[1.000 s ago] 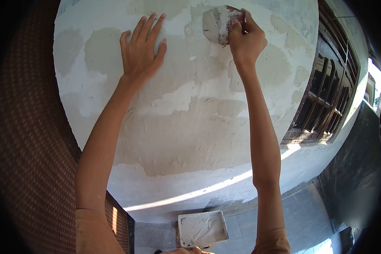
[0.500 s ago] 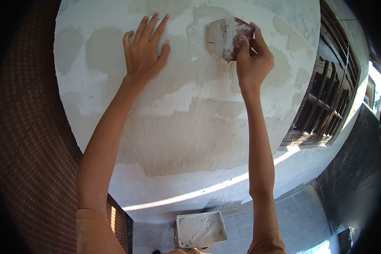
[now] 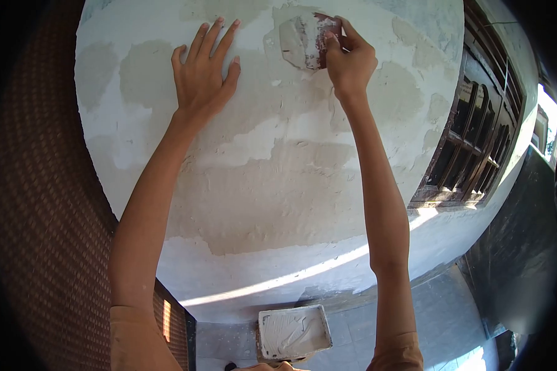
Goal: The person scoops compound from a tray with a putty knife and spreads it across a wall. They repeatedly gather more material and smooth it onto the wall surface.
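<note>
My left hand lies flat against the patchy wall, fingers spread, holding nothing. Up and to its right, my right hand grips a dark reddish scraper between thumb and fingers. Pale filler paste coats much of the scraper's face. The scraper is at the wall's upper part, over a damp-looking greyish patch. Greyish-beige smears with small ridges cover the middle of the wall, with whiter areas between them.
A white tray of pale paste stands low in front of me on the grey floor. A woven brown panel borders the left. To the right is a dark wooden window frame, with a dark panel below it.
My right hand and the scraper have moved left and a little upward across the wall. My left hand stays flat in about the same place.
</note>
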`<state>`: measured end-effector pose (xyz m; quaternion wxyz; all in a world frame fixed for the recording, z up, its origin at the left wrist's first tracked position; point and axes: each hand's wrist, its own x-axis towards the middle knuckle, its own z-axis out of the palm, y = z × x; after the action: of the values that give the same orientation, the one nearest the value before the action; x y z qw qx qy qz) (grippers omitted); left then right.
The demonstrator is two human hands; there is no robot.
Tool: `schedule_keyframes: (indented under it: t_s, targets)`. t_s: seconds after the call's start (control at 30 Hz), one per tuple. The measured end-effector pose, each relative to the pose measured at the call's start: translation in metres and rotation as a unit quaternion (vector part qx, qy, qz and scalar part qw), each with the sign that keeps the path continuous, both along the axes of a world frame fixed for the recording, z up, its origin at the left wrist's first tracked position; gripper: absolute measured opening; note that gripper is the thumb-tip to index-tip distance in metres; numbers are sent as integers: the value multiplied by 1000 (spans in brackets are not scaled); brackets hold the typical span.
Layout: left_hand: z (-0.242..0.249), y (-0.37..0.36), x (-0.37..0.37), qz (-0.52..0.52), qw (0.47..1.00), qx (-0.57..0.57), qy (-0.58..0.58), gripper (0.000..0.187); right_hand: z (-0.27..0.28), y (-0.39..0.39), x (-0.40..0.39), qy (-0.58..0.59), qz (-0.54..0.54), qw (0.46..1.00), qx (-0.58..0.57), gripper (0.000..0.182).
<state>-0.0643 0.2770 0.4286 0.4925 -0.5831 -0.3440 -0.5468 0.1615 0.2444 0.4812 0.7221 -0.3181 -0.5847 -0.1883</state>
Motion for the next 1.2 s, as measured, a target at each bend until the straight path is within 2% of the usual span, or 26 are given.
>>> schedule_keyframes:
  t_s: [0.07,0.13,0.17,0.2,0.27,0.37,0.4,0.47,0.5,0.53,0.67,0.73,0.77,0.87,0.93,0.97,1.0,1.07,1.13,1.17,1.2]
  targets:
    - [1,1,-2,0,1000,1,-1,61,4,-1,29,78,8,994,74,35]
    - [0,1,0,9,1000,-4,-3,61,3,-17,34,138,39,985,100,34]
    - [-1,0,0,7,1000,-5,-4,61,5,-14,30,129,23,984,119,33]
    - [0,-2,1,-1,1000,-12,-7,61,3,-27,12,121,72,988,63,34]
    - [1,-6,3,-8,1000,-17,-16,61,4,-6,-11,20,48,998,25,37]
    - [2,-7,-1,-6,999,-41,-11,61,-6,-7,-11,-27,46,998,-32,38]
    - [2,-8,-1,-4,1000,-27,-4,58,-11,-9,-4,-24,41,998,-36,38]
    - [1,-15,0,-9,1000,-17,2,55,-18,-16,17,111,0,993,40,37]
    - [4,-22,0,-21,998,-62,-1,58,-22,-24,17,146,23,988,35,37]
    - [4,-29,0,-32,994,-109,-3,61,-27,-29,14,146,19,989,31,37]
    - [-15,-45,-1,-55,986,-153,-22,60,-62,-55,-5,133,82,988,12,41]
    - [-38,-57,-2,-62,986,-152,-9,59,-87,-64,-8,137,188,972,-42,43]
    - [-50,-62,-3,-56,984,-166,-11,59,-101,-66,-6,139,191,970,-56,43]
    - [-99,-77,-7,-38,976,-213,-17,59,-152,-74,5,123,204,965,-110,43]
    - [-145,-91,-9,-29,977,-211,-30,59,-195,-91,15,132,255,942,-173,38]
    - [-173,-102,-8,-22,969,-244,-42,61,-221,-97,22,133,259,935,-201,38]
    - [-205,-109,-6,-14,961,-272,-48,61,-250,-103,30,134,261,926,-239,34]
    - [-280,-121,1,-55,971,-226,-52,47,-312,-114,47,140,259,904,-311,30]
    - [-362,-136,13,-71,955,-279,-71,43,-382,-128,60,130,220,877,-406,25]
    - [-406,-146,17,-71,938,-326,-91,43,-421,-132,65,126,215,874,-417,25]
    - [-448,-159,22,-69,919,-371,-111,43,-454,-142,71,92,164,869,-458,23]
